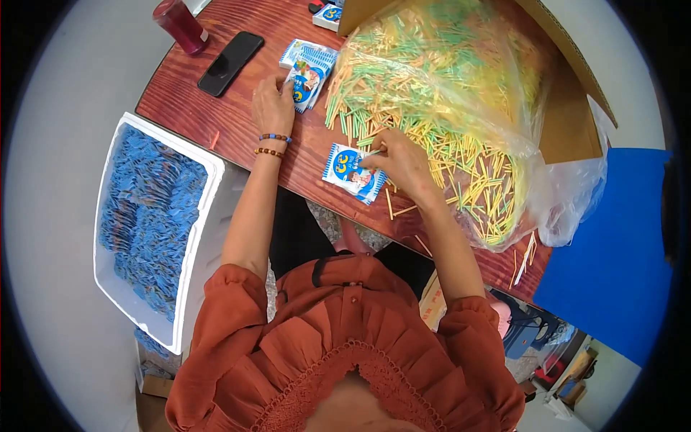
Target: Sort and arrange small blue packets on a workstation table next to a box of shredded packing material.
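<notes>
Small blue-and-white printed packets lie in a loose pile on the reddish wooden table. My left hand is at the pile's left edge, fingers bent and thumb against a packet. Closer to me, another blue-and-white packet lies near the table's front edge. At its right side my right hand is closed, with thumb and fingertips at the packet's edge. Just beyond the right hand, many thin yellow, green and orange sticks spill from a large clear plastic bag.
A white foam box full of blue packets stands left of the table. Farther back are a black phone and a red bottle. An open cardboard box is behind the bag. Loose sticks lie near the table's right front edge.
</notes>
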The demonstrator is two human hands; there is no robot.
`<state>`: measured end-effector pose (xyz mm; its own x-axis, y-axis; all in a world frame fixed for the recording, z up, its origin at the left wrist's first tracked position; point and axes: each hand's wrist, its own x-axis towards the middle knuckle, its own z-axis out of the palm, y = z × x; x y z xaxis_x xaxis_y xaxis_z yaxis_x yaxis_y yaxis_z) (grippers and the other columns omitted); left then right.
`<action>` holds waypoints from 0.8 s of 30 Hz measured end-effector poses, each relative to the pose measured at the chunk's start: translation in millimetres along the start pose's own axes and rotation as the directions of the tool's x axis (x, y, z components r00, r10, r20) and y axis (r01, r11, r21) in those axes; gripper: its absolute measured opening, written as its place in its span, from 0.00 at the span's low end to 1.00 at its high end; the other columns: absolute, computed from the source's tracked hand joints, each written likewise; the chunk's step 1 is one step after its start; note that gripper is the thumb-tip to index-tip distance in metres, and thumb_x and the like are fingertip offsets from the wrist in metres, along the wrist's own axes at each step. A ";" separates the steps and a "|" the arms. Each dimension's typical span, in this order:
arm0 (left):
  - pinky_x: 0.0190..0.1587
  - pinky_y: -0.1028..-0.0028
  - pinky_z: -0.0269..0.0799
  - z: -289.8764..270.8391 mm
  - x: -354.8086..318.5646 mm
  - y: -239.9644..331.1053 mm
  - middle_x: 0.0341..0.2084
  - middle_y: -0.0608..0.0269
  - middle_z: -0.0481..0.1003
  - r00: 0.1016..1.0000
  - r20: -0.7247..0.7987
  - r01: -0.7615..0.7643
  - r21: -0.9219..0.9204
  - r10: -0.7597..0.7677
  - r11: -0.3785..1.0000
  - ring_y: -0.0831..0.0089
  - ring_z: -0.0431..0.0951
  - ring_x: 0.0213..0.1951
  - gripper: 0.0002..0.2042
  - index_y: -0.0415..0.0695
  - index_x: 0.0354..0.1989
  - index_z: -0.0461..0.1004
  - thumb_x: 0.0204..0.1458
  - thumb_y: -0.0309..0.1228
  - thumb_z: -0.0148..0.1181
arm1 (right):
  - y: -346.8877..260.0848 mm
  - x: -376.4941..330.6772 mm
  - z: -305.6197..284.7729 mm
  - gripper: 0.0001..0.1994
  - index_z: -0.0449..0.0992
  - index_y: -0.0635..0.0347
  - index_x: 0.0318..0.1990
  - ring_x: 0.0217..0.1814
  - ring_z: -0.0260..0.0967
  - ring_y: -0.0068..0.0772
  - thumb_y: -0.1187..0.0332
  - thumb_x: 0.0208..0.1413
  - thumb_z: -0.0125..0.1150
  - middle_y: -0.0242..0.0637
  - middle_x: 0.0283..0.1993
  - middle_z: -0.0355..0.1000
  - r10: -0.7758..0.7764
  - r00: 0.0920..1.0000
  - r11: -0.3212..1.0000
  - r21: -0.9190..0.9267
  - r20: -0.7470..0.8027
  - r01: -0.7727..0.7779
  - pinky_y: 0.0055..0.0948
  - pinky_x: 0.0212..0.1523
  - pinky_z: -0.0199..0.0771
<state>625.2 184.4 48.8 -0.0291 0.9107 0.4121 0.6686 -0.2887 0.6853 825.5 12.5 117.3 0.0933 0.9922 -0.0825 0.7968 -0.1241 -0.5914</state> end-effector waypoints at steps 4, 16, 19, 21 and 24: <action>0.40 0.67 0.70 1.2 -5.2 3.8 0.35 0.53 0.74 0.998 -0.016 -0.054 0.083 0.055 0.995 0.61 0.76 0.38 0.10 0.39 0.37 0.77 0.51 0.32 0.60 | 15.1 -4.7 7.0 0.14 0.74 0.60 0.29 0.35 0.71 0.45 0.59 0.43 0.67 0.40 0.32 0.72 -0.031 1.000 0.999 -0.008 0.000 0.031 0.41 0.36 0.69; 0.39 0.72 0.69 -38.3 -73.3 82.8 0.37 0.54 0.73 0.901 0.397 0.092 -0.575 0.178 0.813 0.72 0.73 0.41 0.13 0.36 0.43 0.73 0.51 0.29 0.62 | 34.5 -19.3 -14.5 0.07 0.80 0.61 0.32 0.31 0.72 0.24 0.68 0.53 0.60 0.33 0.28 0.75 -0.162 0.969 0.914 0.342 -0.186 0.218 0.26 0.32 0.68; 0.32 0.80 0.70 -33.0 -88.6 97.9 0.30 0.63 0.76 0.754 0.618 0.199 -0.538 0.223 0.819 0.82 0.74 0.35 0.12 0.35 0.40 0.75 0.50 0.28 0.64 | 27.8 -28.9 -33.4 0.07 0.79 0.63 0.35 0.34 0.69 0.14 0.69 0.55 0.60 0.29 0.30 0.75 -0.016 1.000 0.773 0.635 0.002 0.012 0.20 0.33 0.67; 0.30 0.80 0.70 -27.3 -95.6 114.4 0.27 0.68 0.78 0.762 0.641 0.467 -0.644 0.094 0.606 0.83 0.74 0.27 0.10 0.35 0.39 0.75 0.51 0.27 0.63 | 35.8 -36.9 -31.3 0.06 0.78 0.65 0.37 0.34 0.66 0.11 0.71 0.56 0.61 0.27 0.32 0.74 0.021 1.000 0.677 0.736 0.003 -0.017 0.16 0.32 0.65; 0.28 0.82 0.70 -25.7 -107.2 131.6 0.27 0.68 0.78 0.726 0.687 0.600 -0.648 0.020 0.469 0.86 0.74 0.27 0.06 0.37 0.37 0.77 0.52 0.26 0.62 | 45.5 -51.7 -15.3 0.04 0.77 0.64 0.34 0.28 0.63 0.12 0.73 0.56 0.61 0.26 0.27 0.70 0.136 0.991 0.313 0.948 0.012 -0.054 0.14 0.26 0.59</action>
<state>697.2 41.3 110.3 0.5030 0.8585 -0.0996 -0.1851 0.2196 0.9579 866.1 -44.4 106.9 0.1940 0.9659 -0.1715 -0.3216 -0.1026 -0.9413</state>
